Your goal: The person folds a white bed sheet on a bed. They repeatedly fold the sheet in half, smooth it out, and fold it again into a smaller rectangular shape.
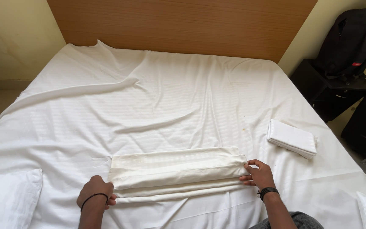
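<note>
Both hands are working a long folded white cloth (176, 171) that's lying across the near part of the bed (170, 101). The left hand (96, 191) is sitting curled on its left end, fingers tucked at the edge. The right hand (258, 174) is pinching the right end, thumb on top. Another folded cloth (292, 138) is lying well off right, and a pillow (7, 199) is sitting at near left.

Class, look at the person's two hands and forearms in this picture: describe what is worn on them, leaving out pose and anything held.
Both forearms are bare, with no sleeves and no gloves. The left hand has a thin black band round the wrist. The right hand has a thicker black band, seemingly several strands, round its wrist. No rings are visible.
</note>
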